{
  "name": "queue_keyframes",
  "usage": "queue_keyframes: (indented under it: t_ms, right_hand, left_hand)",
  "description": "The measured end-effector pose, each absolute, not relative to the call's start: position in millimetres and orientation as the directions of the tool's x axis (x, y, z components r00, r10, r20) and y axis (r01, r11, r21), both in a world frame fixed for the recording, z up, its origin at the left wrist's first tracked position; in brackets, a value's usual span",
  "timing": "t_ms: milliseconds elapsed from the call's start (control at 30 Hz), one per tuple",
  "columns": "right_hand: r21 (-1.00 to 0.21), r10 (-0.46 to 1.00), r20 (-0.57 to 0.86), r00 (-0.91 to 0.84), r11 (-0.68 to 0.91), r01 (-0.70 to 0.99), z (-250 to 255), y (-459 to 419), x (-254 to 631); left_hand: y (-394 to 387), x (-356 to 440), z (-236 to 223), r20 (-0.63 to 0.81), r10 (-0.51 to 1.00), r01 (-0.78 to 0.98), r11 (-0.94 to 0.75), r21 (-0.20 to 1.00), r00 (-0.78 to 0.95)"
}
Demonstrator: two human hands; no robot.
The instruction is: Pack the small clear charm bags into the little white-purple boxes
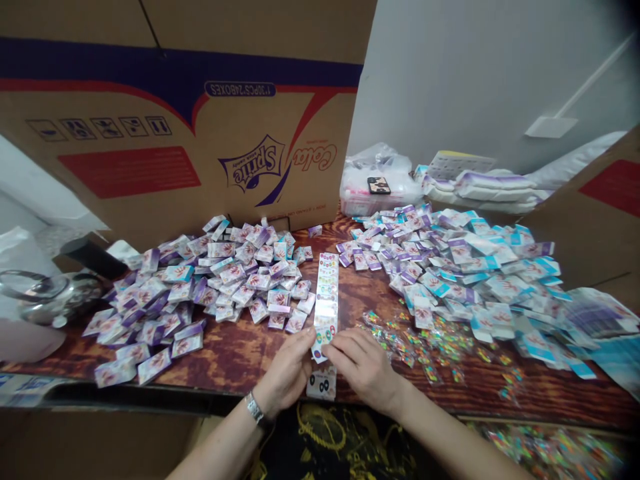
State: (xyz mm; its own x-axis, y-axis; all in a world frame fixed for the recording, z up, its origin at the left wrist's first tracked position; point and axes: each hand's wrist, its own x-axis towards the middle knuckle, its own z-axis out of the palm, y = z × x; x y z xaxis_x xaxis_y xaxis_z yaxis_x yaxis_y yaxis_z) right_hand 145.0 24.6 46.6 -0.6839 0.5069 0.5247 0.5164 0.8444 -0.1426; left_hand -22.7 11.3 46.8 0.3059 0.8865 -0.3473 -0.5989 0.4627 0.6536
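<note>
The left hand [287,373] and right hand [367,370] pinch the long white paper strip with bright round pictures [327,287], mid-scene, over the shiny brown wooden table [240,360]. Uneven pulling could rip it.

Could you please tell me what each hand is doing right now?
Left hand: closed on the sticker strip.
Right hand: fingertips on the strip's lower part; grip can't be told.
</note>
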Motion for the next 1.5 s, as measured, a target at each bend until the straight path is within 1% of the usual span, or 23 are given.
queue_keyframes:
  t_ms: [67, 133, 200, 267, 333, 433, 500, 567, 633, 667, 800, 867, 900, 933, 967, 1067, 1133, 1233, 1300, 1367, 1500]
  right_hand:
    - [-0.352, 0.621, 0.472, -0.626, 0.784, 0.512, 49.2, 26.9, 143.7]
    - [-0.547, 0.728, 0.391, -0.563, 0.676, 0.494, 52.4, 29.2, 143.2]
    - [-0.665, 0.802, 0.315, -0.508, 0.568, 0.485, 54.7, 31.9, 143.4]
    - [-0.709, 0.845, 0.264, -0.466, 0.497, 0.501, 54.4, 34.4, 144.0]
    - [-0.721, 0.862, 0.232, -0.451, 0.463, 0.516, 50.6, 35.3, 144.4]
    - [-0.712, 0.853, 0.210, -0.477, 0.468, 0.524, 40.3, 32.3, 144.6]
    - [-0.658, 0.838, 0.226, -0.497, 0.507, 0.556, 32.2, 27.8, 144.4]
    - [-0.577, 0.824, 0.254, -0.507, 0.550, 0.604, 24.9, 22.7, 143.4]
    - [-0.534, 0.815, 0.269, -0.514, 0.570, 0.624, 20.0, 18.6, 142.0]
    - [-0.539, 0.816, 0.265, -0.515, 0.568, 0.622, 18.8, 17.7, 142.0]
    - [-0.594, 0.812, 0.202, -0.547, 0.546, 0.591, 23.4, 27.5, 160.5]
    - [-0.559, 0.873, 0.139, -0.468, 0.459, 0.690, 28.3, 42.8, 187.9]
    - [-0.506, 0.935, 0.105, -0.340, 0.344, 0.791, 30.2, 52.4, 205.7]
    - [-0.427, 0.984, 0.084, -0.155, 0.176, 0.887, 31.2, 62.5, 224.9]
    - [-0.385, 0.995, 0.093, -0.038, 0.071, 0.920, 31.0, 72.3, 244.3]
    - [-0.311, 0.988, 0.071, 0.138, -0.110, 0.944, 23.4, 94.3, 290.9]
    - [-0.289, 0.980, 0.051, 0.195, -0.172, 0.942, 15.9, 100.3, 305.7]
    - [-0.304, 0.968, 0.078, 0.237, -0.203, 0.931, 11.8, 100.7, 306.4]
    - [-0.343, 0.965, 0.118, 0.233, -0.181, 0.922, 16.6, 98.5, 296.3]
    - [-0.402, 0.970, 0.151, 0.192, -0.117, 0.908, 25.3, 93.4, 276.8]
    - [-0.547, 0.982, 0.182, 0.043, 0.065, 0.835, 41.5, 67.7, 209.5]
  left_hand:
    - [11.4, -21.2, 47.1, -0.344, 0.908, -0.518, 0.418, 0.746, 0.238]
    - [10.7, -20.8, 46.2, -0.307, 0.923, -0.453, 0.382, 0.805, 0.233]
    - [9.3, -21.8, 43.6, -0.254, 0.933, -0.407, 0.341, 0.847, 0.255]
    - [7.5, -23.7, 39.2, -0.204, 0.939, -0.300, 0.286, 0.910, 0.276]
    - [5.7, -25.6, 33.1, -0.157, 0.947, -0.126, 0.198, 0.972, 0.281]
    - [3.2, -27.9, 22.1, -0.071, 0.964, 0.106, 0.045, 0.993, 0.256]
    - [1.8, -28.4, 15.8, -0.003, 0.969, 0.254, -0.062, 0.965, 0.248]
    - [0.7, -27.6, 11.7, 0.050, 0.965, 0.390, -0.152, 0.908, 0.259]
    - [-0.2, -24.7, 9.7, 0.079, 0.957, 0.474, -0.208, 0.855, 0.278]
    - [-0.3, -22.7, 9.3, 0.088, 0.955, 0.497, -0.226, 0.838, 0.285]
    - [1.3, -14.4, 9.7, 0.100, 0.954, 0.521, -0.240, 0.819, 0.282]
    - [3.1, -13.4, 10.5, 0.076, 0.957, 0.494, -0.212, 0.843, 0.281]
    - [3.9, -13.9, 10.8, 0.061, 0.957, 0.475, -0.196, 0.858, 0.284]
    - [4.5, -14.8, 10.9, 0.050, 0.957, 0.457, -0.183, 0.870, 0.287]
    - [4.8, -15.8, 10.8, 0.044, 0.956, 0.445, -0.176, 0.878, 0.291]
    - [4.6, -17.1, 9.2, 0.055, 0.953, 0.435, -0.188, 0.881, 0.299]
    - [4.1, -16.2, 7.8, 0.065, 0.947, 0.423, -0.202, 0.884, 0.316]
    - [4.8, -14.1, 6.5, 0.059, 0.937, 0.416, -0.209, 0.885, 0.345]
    - [6.9, -11.7, 6.8, 0.040, 0.934, 0.425, -0.199, 0.883, 0.355]
    - [10.3, -6.5, 8.6, 0.050, 0.937, 0.439, -0.208, 0.874, 0.345]
    - [19.4, 11.7, 15.2, 0.196, 0.930, 0.498, -0.335, 0.800, 0.310]
